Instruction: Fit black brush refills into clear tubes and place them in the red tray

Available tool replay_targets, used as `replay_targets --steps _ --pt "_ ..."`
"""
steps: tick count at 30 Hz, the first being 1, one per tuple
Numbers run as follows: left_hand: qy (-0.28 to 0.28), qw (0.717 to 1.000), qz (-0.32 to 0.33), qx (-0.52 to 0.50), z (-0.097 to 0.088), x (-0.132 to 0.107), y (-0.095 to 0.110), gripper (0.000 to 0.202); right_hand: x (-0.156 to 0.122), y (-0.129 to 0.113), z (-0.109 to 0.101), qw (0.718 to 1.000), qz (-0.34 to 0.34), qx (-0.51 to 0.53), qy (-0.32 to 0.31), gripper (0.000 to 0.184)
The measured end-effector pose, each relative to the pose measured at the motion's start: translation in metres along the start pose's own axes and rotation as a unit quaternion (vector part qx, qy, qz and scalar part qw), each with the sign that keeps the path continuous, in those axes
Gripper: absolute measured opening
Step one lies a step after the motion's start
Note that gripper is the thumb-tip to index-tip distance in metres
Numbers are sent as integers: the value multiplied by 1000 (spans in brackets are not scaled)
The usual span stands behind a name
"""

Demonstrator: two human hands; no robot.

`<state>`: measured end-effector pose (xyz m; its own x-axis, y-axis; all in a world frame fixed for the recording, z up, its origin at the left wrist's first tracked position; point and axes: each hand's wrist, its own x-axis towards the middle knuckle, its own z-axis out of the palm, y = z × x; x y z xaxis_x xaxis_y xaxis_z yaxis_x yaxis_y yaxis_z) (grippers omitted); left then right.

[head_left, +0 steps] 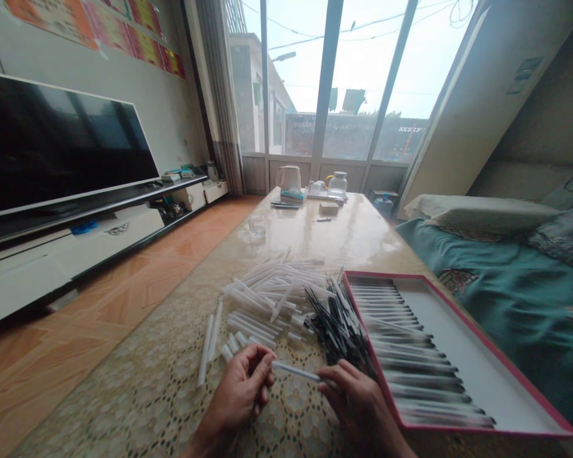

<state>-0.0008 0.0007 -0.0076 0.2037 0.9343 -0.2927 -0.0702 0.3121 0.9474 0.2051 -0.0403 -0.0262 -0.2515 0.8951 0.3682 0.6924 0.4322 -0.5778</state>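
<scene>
The left hand [239, 394] is half closed, its thumb and curled fingers pinching one end of a white tube [296, 371]. The tube lies nearly level across the gap between the hands, its long axis running left to right and dipping slightly to the right. The right hand [358, 407] is more open, with its fingers reaching the tube's other end; whether they grip it, I cannot tell.

Just ahead of the hands lies a loose heap of white tubes [272, 299], closest to the left hand, with a few short pieces at its near edge. Beside it, nearer the right hand, is a tangled pile of black sticks [339, 324]. Right of that sits a shallow white box [477, 343] with a red rim, its left part holding black-and-white sticks [410, 362] in neat parallel rows. All of this rests on a lace tablecloth [172, 388].
</scene>
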Motion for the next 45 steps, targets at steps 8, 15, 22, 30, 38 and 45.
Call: replay_targets --steps 8,15,22,30,38,45 --pt "-57 998 16 5 9 -1 -12 32 -3 2 11 975 -107 -195 -9 19" --pt "-35 999 26 -13 11 -4 -19 31 -4 0 12 985 -43 -158 -51 20" --pt "-38 998 51 -21 17 -9 -19 28 -4 0 6 996 -7 -37 -75 38" --pt "-32 997 65 -27 18 -3 -16 31 5 -11 -8 994 34 -34 -95 32" --pt "23 998 53 -33 14 2 -13 53 9 17 -51 958 100 -263 55 26" --pt "25 998 41 -48 14 2 -14 42 -5 52 -84 864 176 -436 183 23"
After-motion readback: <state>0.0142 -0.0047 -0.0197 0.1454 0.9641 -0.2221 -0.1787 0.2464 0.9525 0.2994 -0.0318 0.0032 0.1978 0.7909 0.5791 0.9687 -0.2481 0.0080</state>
